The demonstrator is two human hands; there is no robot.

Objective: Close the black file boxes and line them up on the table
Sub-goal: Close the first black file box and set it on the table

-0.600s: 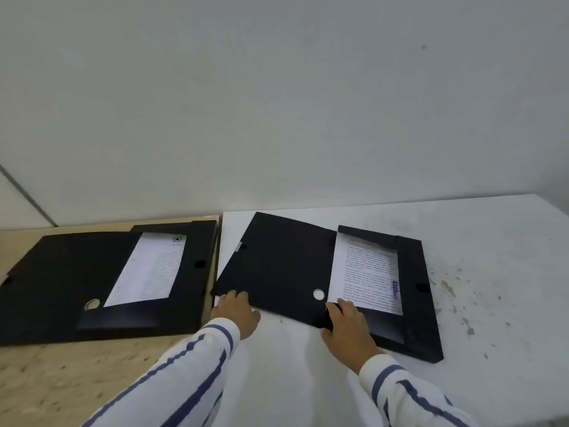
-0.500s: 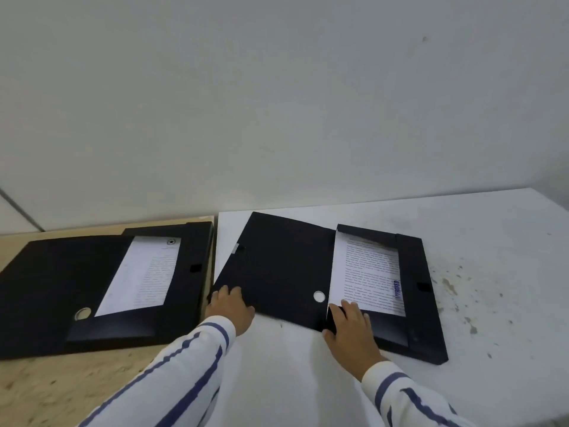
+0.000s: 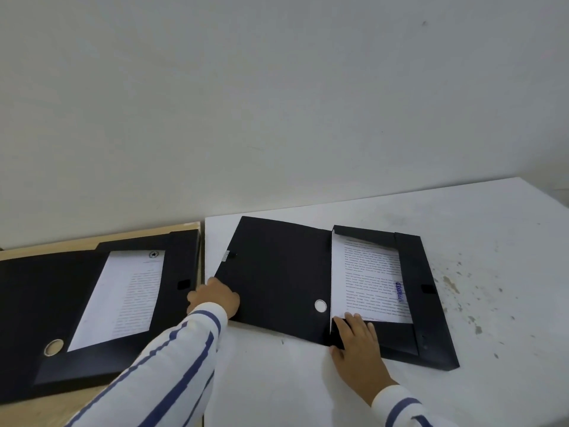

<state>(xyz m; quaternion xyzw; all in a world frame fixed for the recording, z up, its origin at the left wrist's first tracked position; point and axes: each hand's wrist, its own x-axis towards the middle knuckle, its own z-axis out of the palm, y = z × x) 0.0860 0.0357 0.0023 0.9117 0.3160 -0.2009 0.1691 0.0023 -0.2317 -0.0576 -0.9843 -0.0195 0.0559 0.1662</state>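
closing the right-hand box: lift the cover w/ the left, pin the tray w/ the right

2 black file boxes lie open and flat. the right file box [image 3: 277, 272] sits on the white table [image 3: 492, 241], its cover spread out toward 9 o'clock and its tray w/ a printed sheet [image 3: 369, 278] toward 3 o'clock. the left file box [image 3: 46, 303] is on the wooden table [image 3: 30, 411] at 9 o'clock of it, also open, w/ its own sheet [image 3: 123, 297] showing. neither is closed yet, so the task looks barely begun.

left hand [image 3: 215, 298] is at the cover's outer edge, near its 8 o'clock corner. fingers curl around that edge, but can't tell if they're under it or just resting on top. right hand [image 3: 357, 340] lies flat, fingers spread and pressed down on the tray's near flap at 6 o'clock, fingertips touching the sheet's bottom edge. it pinches nothing.

how to do it well, imo:
- get the left fingers properly under the cover edge before lifting; the board looks thin and will prob flex if lifted from 1 corner, so slide the grip toward the edge's middle.
- keep the right hand pressing so the tray doesn't skate on the smooth top as the cover swings over toward 3 o'clock.
- pull the right hand out just before the cover lands, else fingers get trapped.
- watch the sheet: it sits a bit skewed in the tray, so a corner could catch.
- line the cover's edge tab [image 3: 229, 255] up w/ the slot [image 3: 426, 288] on the tray's 3 o'clock wall.
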